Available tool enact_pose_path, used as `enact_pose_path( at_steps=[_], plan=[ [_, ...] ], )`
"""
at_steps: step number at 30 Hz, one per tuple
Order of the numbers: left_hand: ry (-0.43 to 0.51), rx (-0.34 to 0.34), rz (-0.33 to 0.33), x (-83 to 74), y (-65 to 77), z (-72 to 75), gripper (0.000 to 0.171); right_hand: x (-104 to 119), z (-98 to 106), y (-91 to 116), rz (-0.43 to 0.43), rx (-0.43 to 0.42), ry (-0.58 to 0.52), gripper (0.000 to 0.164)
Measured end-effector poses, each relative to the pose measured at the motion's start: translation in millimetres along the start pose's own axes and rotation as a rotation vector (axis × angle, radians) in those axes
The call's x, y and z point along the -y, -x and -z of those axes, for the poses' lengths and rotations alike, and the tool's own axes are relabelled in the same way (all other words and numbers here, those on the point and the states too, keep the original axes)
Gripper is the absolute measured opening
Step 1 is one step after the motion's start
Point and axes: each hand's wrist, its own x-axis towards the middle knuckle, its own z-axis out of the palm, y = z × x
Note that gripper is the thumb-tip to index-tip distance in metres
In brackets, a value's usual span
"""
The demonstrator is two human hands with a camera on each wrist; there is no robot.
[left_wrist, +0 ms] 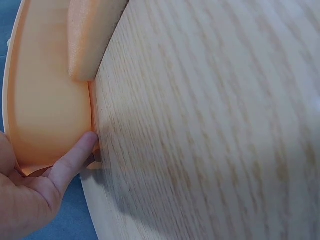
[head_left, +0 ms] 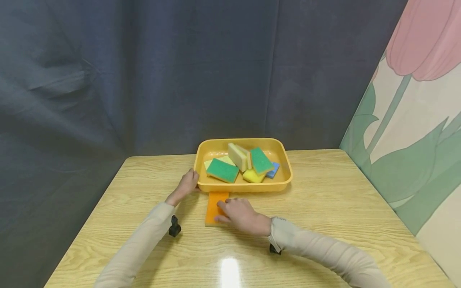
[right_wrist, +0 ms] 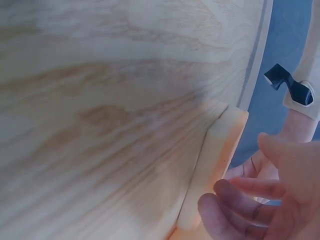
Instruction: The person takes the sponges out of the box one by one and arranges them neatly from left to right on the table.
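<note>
A yellow-orange plastic tray stands at the back of the table, holding several sponges. My left hand grips the tray's front left corner; in the left wrist view its forefinger lies along the tray's lower edge, the thumb partly out of frame. Flat on the table in front of the tray lies an orange sponge with a pale underside. Over its right side hovers my right hand, fingers loosely bent. In the right wrist view those fingertips are right at the sponge.
Inside the tray are two green-topped sponges, one at the left and one at the right, pale upright sponges, a yellow sponge and a blue one. A dark curtain hangs behind the wooden table.
</note>
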Motion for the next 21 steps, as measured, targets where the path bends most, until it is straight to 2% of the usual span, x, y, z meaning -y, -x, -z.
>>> enact_pose_path(
  at_steps=[5, 13, 21],
  plan=[
    [0.006, 0.006, 0.005, -0.9, 0.1, 0.7, 0.044, -3.8, 4.7, -0.6, 0.016, -0.056, -0.061, 0.031],
    [-0.027, 0.005, -0.001, 2.4, -3.4, 0.1, 0.046, -11.0, 9.6, 2.1, 0.054, -0.209, -0.119, 0.025],
    [-0.038, 0.006, -0.007, 1.5, -2.7, 0.0, 0.044, -20.6, 16.0, 3.1, 0.058, -0.255, -0.117, 0.034]
  ],
)
